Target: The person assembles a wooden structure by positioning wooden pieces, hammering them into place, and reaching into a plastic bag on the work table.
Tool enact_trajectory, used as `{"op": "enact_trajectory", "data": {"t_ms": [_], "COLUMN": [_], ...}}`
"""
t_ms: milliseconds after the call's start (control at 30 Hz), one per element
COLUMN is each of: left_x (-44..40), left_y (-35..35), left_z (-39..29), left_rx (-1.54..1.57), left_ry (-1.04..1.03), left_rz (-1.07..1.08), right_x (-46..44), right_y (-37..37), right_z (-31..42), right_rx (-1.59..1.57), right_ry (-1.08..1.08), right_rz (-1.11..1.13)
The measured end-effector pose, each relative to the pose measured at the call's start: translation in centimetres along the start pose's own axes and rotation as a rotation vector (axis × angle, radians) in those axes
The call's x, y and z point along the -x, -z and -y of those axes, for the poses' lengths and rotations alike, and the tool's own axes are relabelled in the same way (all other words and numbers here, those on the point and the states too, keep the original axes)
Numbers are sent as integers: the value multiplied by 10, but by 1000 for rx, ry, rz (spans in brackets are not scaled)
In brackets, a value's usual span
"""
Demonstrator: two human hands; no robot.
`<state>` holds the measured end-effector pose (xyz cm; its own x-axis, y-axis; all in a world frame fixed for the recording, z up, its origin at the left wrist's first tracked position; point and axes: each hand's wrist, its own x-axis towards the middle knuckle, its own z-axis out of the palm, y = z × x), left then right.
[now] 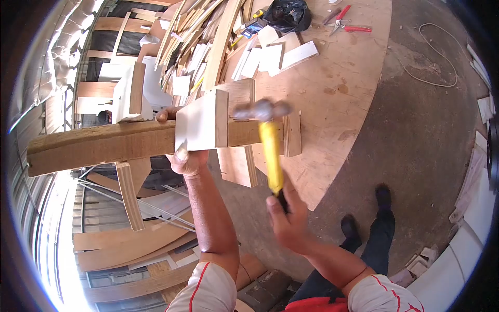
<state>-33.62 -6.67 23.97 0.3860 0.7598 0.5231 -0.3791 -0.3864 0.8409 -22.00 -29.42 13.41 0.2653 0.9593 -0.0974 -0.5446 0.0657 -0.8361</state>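
Note:
A long, thick wooden bar [104, 145] runs crosswise in front of me, with several plywood pieces set across it. Near its middle sits a white-faced plywood block [201, 122]. My left hand [188, 162] is closed round the bar and block from below, its thumb on the white face and fingertips showing behind the bar. In my right hand [292, 218] is a hammer [270, 151] with a yellow and black handle, held upright. Its metal head is blurred and overlaps the bar's right part, near the plywood end piece [292, 135]; whether it touches cannot be told.
A large plywood sheet [343, 104] bears white offcuts [299, 54], red-handled pliers or cutters [357, 29] and a black plastic bag [287, 14]. Wood strips [221, 47] are heaped at the top. Curved boards [130, 247] lie lower left. A thin cord [439, 85] loops on the floor.

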Motion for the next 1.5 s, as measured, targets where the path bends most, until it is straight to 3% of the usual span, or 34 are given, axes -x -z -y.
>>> {"op": "enact_trajectory", "data": {"t_ms": [133,167,267,367,500,633,733,767,867,967,1033,1100,1200,1300,1400,1433,1500], "left_x": [-2,-2,-2,2,3,1,1,5,7,5,3,4,3,6,4,4,3], "left_y": [3,3,5,8,10,9,5,6,13,7,2,2,6,-2,3,9,15], "left_z": [2,2,3,-1,-1,0,-1,-3,-5,-4,-4,-3,-4,-6,-4,-1,-1], "left_rx": [10,3,-24,-45,-37,-44,-48,-49,-10,-44,-68,-65,-33,-69,-59,-55,-31], "left_ry": [-16,-17,-20,-36,-26,-27,-38,-39,-34,-47,-60,-48,-36,-65,-56,-58,-28], "left_rz": [-38,-35,-65,-115,-73,-64,-79,-97,-66,-87,-86,-86,-89,-127,-101,-83,-113], "right_x": [-2,1,1,7,3,0,0,3,6,3,1,4,6,-2,2,8,10], "right_y": [-3,-6,-19,-18,0,-7,-17,-22,-5,1,-5,-8,-5,1,-9,-14,-17], "right_z": [19,18,3,-21,2,10,1,-12,-4,26,12,13,1,2,27,8,5], "right_rx": [-434,-493,-85,-127,-310,-431,26,-81,9,-596,-157,-36,108,-80,-512,-430,-162], "right_ry": [189,148,-100,-128,-135,116,-72,-138,-110,-69,-5,-156,-31,-50,-48,19,-74], "right_rz": [-212,-232,118,103,-10,-228,140,146,95,-207,-32,151,137,-47,-300,-202,32]}}
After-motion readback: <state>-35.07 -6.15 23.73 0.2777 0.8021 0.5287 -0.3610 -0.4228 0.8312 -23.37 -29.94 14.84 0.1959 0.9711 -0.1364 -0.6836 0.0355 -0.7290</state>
